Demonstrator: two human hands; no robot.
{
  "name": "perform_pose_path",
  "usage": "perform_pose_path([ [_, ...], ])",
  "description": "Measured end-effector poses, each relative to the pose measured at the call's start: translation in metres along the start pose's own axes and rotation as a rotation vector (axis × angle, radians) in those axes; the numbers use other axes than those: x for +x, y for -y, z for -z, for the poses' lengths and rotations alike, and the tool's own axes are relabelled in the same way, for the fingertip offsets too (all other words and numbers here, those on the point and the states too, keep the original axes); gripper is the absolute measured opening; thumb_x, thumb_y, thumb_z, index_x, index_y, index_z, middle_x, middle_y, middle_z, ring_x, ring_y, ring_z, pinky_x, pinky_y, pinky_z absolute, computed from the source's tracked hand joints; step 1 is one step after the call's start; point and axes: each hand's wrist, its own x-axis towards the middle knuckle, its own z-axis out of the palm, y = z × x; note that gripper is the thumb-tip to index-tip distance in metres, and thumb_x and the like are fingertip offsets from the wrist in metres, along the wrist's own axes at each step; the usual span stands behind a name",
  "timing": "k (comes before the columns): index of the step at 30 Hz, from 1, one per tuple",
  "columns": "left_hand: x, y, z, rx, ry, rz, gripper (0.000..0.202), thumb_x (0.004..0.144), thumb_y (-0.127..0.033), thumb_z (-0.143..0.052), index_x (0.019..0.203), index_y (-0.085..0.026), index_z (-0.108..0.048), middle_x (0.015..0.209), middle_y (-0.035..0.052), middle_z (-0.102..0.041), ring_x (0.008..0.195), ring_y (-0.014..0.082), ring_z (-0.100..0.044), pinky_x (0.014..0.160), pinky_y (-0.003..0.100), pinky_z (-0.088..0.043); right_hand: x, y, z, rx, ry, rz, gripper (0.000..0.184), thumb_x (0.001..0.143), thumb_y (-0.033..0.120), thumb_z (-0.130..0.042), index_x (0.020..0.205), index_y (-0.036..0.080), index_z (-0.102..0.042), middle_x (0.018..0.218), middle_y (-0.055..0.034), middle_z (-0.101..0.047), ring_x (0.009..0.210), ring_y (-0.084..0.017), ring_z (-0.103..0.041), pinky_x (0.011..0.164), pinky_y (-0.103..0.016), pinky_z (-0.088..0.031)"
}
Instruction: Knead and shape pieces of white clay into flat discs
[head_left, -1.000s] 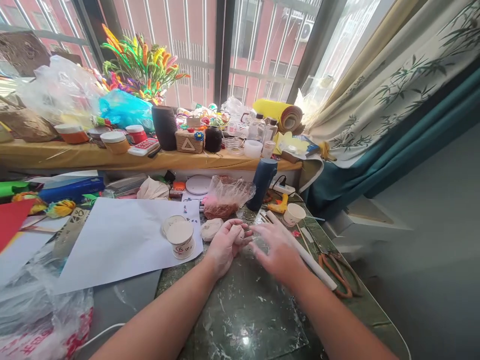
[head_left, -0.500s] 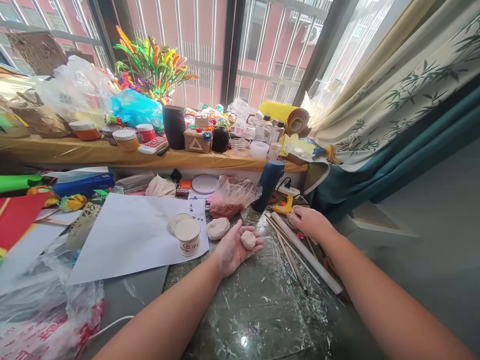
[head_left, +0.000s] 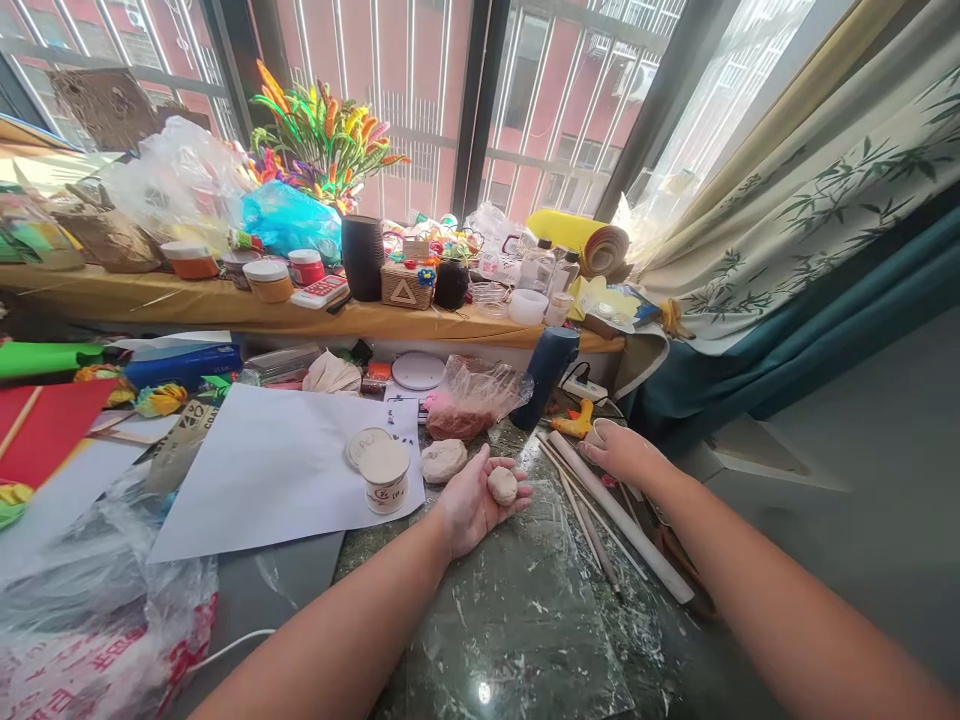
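My left hand (head_left: 480,500) lies palm up over the table with a pale lump of clay (head_left: 502,485) resting in it, the fingers stretched beneath. At the far right of the table, my right hand (head_left: 624,452) is curled at a small round cup (head_left: 602,427). Its fingertips are partly hidden at the cup's rim. A larger flattened piece of clay (head_left: 444,460) sits just left of my left hand. Beside that stands a white tub (head_left: 386,480) with pale material at its top, its round lid (head_left: 365,448) lying behind it.
Several thin sticks (head_left: 581,510) and a thick pale roller (head_left: 622,520) lie between my hands. Behind are a bag of reddish clay (head_left: 465,405), a dark blue bottle (head_left: 547,375) and a yellow glue gun (head_left: 576,418). White paper (head_left: 277,470) covers the left side.
The whole view has shifted slightly, with things appearing a little further right. The clay lump stays in my left palm, and my right hand remains at the small cup.
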Motion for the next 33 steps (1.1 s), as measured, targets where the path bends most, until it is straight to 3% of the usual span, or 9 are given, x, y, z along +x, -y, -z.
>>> perform_pose_path([
  [5,-0.001,0.0,-0.002,0.008,-0.009,0.003,0.042,0.104,-0.051,-0.04,0.099,-0.014,-0.06,0.093,0.0112,-0.069,0.077,0.0204,-0.072,0.081,0.037,-0.058,-0.004,0.004,-0.004,0.0,-0.031,-0.011,0.038,0.093,0.049,-0.056,0.085,0.016,-0.073,0.088,-0.0149,-0.073,0.085,-0.031,-0.069,0.067,-0.034,-0.044],
  [9,-0.002,0.0,-0.002,0.0,-0.014,-0.005,0.04,0.104,-0.049,-0.041,0.1,-0.014,-0.06,0.094,0.0116,-0.07,0.077,0.0203,-0.073,0.081,0.036,-0.058,-0.011,0.002,0.006,0.04,-0.098,0.032,0.037,0.092,0.048,-0.056,0.076,0.019,-0.073,0.079,-0.0104,-0.073,0.078,-0.027,-0.069,0.065,-0.033,-0.044],
  [13,-0.001,0.0,0.0,-0.014,0.002,-0.004,0.042,0.102,-0.052,-0.044,0.1,-0.013,-0.061,0.094,0.0121,-0.07,0.078,0.0209,-0.073,0.082,0.037,-0.058,-0.029,0.006,0.023,0.111,-0.257,0.062,0.041,0.098,0.041,-0.043,0.092,0.02,-0.077,0.097,-0.012,-0.078,0.094,-0.029,-0.071,0.08,-0.036,-0.05],
  [16,0.001,0.0,0.001,-0.019,0.012,-0.004,0.043,0.102,-0.052,-0.045,0.099,-0.013,-0.062,0.092,0.0121,-0.071,0.078,0.0215,-0.073,0.081,0.036,-0.058,-0.058,0.037,0.018,0.182,-0.375,0.152,0.048,0.103,0.037,-0.032,0.116,0.018,-0.074,0.123,-0.0125,-0.074,0.119,-0.026,-0.065,0.104,-0.038,-0.047],
  [18,0.001,-0.001,0.001,-0.03,0.023,-0.005,0.042,0.102,-0.05,-0.045,0.099,-0.013,-0.063,0.092,0.0121,-0.072,0.079,0.0213,-0.074,0.081,0.035,-0.058,-0.085,0.073,0.001,0.313,-0.451,0.382,0.046,0.103,0.036,-0.035,0.128,0.018,-0.069,0.136,-0.0111,-0.069,0.131,-0.024,-0.06,0.115,-0.039,-0.043],
  [20,0.001,0.0,0.0,-0.051,0.01,-0.002,0.041,0.103,-0.049,-0.045,0.1,-0.013,-0.064,0.095,0.0126,-0.073,0.082,0.0216,-0.074,0.081,0.034,-0.058,-0.113,0.112,-0.021,0.39,-0.464,0.627,0.049,0.101,0.035,-0.045,0.146,0.017,-0.055,0.151,-0.0125,-0.057,0.143,-0.027,-0.049,0.12,-0.047,-0.039],
  [23,-0.001,0.003,-0.004,-0.085,-0.106,-0.025,0.037,0.102,-0.045,-0.048,0.096,-0.014,-0.065,0.096,0.0124,-0.075,0.086,0.0228,-0.075,0.086,0.037,-0.059,-0.143,0.152,-0.048,0.328,-0.478,0.679,0.067,0.097,0.029,-0.053,0.158,0.009,-0.034,0.161,-0.0192,-0.041,0.153,-0.032,-0.033,0.122,-0.056,-0.036],
  [28,-0.007,0.012,-0.017,-0.035,-0.175,-0.106,0.026,0.098,-0.038,-0.058,0.098,-0.014,-0.068,0.098,0.0132,-0.077,0.093,0.0248,-0.076,0.094,0.039,-0.058,-0.15,0.158,-0.053,0.316,-0.509,0.593,0.074,0.097,0.027,-0.053,0.162,0.008,-0.023,0.166,-0.0196,-0.031,0.155,-0.032,-0.026,0.123,-0.057,-0.036],
  [33,-0.006,0.015,-0.017,0.008,-0.184,-0.207,0.023,0.098,-0.032,-0.058,0.103,-0.013,-0.07,0.102,0.0139,-0.078,0.099,0.0245,-0.075,0.1,0.039,-0.056,-0.147,0.153,-0.046,0.302,-0.473,0.558,0.075,0.095,0.026,-0.055,0.161,0.007,-0.025,0.166,-0.0201,-0.031,0.156,-0.033,-0.025,0.123,-0.057,-0.034],
])
